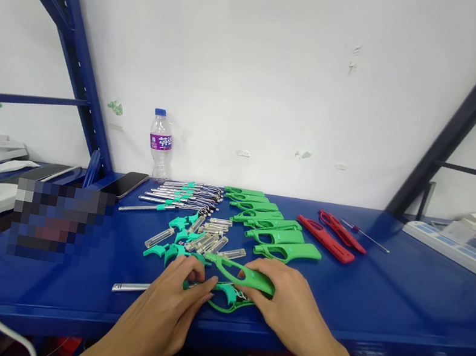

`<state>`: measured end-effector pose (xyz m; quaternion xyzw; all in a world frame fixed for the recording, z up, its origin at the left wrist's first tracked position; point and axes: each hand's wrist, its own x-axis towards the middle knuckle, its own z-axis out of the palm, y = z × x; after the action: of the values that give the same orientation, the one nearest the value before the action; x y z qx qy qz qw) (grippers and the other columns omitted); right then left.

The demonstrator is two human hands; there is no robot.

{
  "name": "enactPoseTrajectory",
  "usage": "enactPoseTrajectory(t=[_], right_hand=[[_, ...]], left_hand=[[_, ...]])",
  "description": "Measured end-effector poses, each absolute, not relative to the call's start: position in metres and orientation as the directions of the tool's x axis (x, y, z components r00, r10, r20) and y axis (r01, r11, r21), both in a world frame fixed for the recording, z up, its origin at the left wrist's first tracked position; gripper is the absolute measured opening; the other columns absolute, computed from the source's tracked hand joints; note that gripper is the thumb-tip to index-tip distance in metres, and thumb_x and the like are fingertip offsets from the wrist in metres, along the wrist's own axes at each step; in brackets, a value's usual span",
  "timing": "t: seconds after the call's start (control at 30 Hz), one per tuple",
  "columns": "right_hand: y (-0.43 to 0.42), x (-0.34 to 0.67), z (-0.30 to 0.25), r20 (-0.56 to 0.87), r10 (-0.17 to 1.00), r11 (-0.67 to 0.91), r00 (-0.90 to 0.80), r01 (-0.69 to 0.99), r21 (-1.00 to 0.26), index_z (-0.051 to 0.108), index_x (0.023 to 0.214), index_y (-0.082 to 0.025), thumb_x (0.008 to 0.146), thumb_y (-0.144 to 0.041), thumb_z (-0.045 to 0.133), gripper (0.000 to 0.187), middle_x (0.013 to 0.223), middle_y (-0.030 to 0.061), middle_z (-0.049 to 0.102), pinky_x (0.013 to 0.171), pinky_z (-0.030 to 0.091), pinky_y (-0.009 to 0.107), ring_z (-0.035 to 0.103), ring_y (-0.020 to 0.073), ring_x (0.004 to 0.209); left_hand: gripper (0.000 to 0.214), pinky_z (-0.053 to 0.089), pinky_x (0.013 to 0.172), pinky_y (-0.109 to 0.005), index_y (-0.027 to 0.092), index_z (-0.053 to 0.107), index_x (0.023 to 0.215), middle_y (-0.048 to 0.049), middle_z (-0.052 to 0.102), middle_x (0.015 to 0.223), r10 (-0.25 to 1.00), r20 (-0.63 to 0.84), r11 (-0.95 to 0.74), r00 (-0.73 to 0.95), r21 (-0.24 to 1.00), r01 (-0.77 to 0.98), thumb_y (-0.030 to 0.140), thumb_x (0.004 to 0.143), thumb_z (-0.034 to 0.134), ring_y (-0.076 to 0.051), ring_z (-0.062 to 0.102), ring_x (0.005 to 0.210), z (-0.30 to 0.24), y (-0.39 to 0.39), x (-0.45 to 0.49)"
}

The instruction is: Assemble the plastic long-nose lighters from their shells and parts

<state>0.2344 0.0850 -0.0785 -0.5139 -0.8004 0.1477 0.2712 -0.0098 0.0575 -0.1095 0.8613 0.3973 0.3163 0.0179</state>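
Observation:
My right hand (291,295) grips a green lighter handle shell (257,280), tilted above a second green shell half (227,309) near the table's front edge. Inside that lower half sit a teal trigger (227,292) and some thin wires. My left hand (172,304) is closed in a pinch at the front end of this lighter assembly, and a metal lighter tube (130,287) sticks out to its left. Fingers partly hide where the tube meets the shell. Just beyond the hands lie loose teal triggers (155,250) and several clear fuel tanks (159,238).
Several green lighter handles (294,251) lie in a row behind my right hand, with metal tubes with wires (170,195) to their left. Red handle shells (328,241) and a screwdriver (368,235) lie right. A bottle (161,149), phone (126,184) and power strip (460,251) stand around.

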Motion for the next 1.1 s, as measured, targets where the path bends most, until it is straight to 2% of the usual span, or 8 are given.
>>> enactPoseTrajectory(t=[0.1, 0.27, 0.57, 0.7, 0.9, 1.1], right_hand=[[0.086, 0.234, -0.072, 0.214, 0.921, 0.390, -0.327, 0.752, -0.531, 0.078, 0.096, -0.030, 0.093, -0.021, 0.075, 0.010, 0.094, -0.0027, 0.080, 0.073, 0.042, 0.030, 0.072, 0.0229, 0.090], [0.089, 0.234, -0.068, 0.137, 0.947, 0.311, -0.289, 0.734, -0.604, 0.079, 0.088, -0.029, 0.086, -0.024, 0.079, 0.006, 0.084, -0.0037, 0.078, 0.066, 0.036, 0.028, 0.069, 0.0205, 0.079], [0.087, 0.233, -0.075, 0.224, 0.939, 0.342, -0.259, 0.687, -0.641, 0.079, 0.088, -0.030, 0.086, -0.025, 0.079, 0.005, 0.083, -0.0036, 0.078, 0.066, 0.039, 0.028, 0.070, 0.0215, 0.078], [0.086, 0.232, -0.076, 0.255, 0.934, 0.357, -0.250, 0.680, -0.641, 0.079, 0.089, -0.030, 0.087, -0.023, 0.079, 0.007, 0.087, -0.0046, 0.079, 0.068, 0.040, 0.028, 0.071, 0.0211, 0.080], [0.086, 0.231, -0.074, 0.235, 0.941, 0.339, -0.245, 0.718, -0.608, 0.077, 0.084, -0.028, 0.085, -0.022, 0.081, 0.007, 0.082, -0.0044, 0.078, 0.065, 0.036, 0.027, 0.069, 0.0202, 0.076], [0.086, 0.231, -0.075, 0.254, 0.929, 0.370, -0.271, 0.730, -0.575, 0.079, 0.087, -0.029, 0.085, -0.016, 0.077, 0.013, 0.087, -0.0033, 0.080, 0.069, 0.039, 0.028, 0.072, 0.0214, 0.081]], left_hand=[[0.029, 0.050, 0.077, -0.034, 0.025, 0.068, 0.128, -0.0071, 0.057, 0.109, 0.666, 0.573, -0.702, 0.478, 0.265, 0.661, 0.014, 0.109, 0.048, -0.022, 0.058, 0.096, -0.110, 0.058, -0.011], [0.024, 0.049, 0.080, -0.036, 0.023, 0.069, 0.125, -0.0040, 0.064, 0.104, 0.576, 0.672, -0.746, 0.466, 0.199, 0.635, 0.013, 0.108, 0.056, -0.020, 0.060, 0.090, -0.108, 0.061, -0.012], [0.016, 0.053, 0.084, -0.038, 0.023, 0.071, 0.114, -0.0066, 0.064, 0.107, 0.615, 0.648, -0.721, 0.448, 0.234, 0.652, 0.021, 0.108, 0.056, -0.022, 0.063, 0.095, -0.105, 0.056, -0.012], [0.015, 0.053, 0.084, -0.038, 0.024, 0.071, 0.115, -0.0066, 0.064, 0.108, 0.601, 0.659, -0.726, 0.452, 0.214, 0.654, 0.020, 0.107, 0.059, -0.022, 0.062, 0.096, -0.106, 0.057, -0.014], [0.024, 0.053, 0.082, -0.038, 0.026, 0.070, 0.123, -0.0048, 0.068, 0.105, 0.586, 0.653, -0.733, 0.479, 0.175, 0.658, 0.015, 0.105, 0.058, -0.022, 0.063, 0.095, -0.102, 0.058, -0.013], [0.026, 0.053, 0.081, -0.038, 0.025, 0.070, 0.124, -0.0048, 0.072, 0.104, 0.546, 0.680, -0.749, 0.489, 0.136, 0.648, 0.012, 0.104, 0.057, -0.021, 0.066, 0.093, -0.099, 0.056, -0.014]])
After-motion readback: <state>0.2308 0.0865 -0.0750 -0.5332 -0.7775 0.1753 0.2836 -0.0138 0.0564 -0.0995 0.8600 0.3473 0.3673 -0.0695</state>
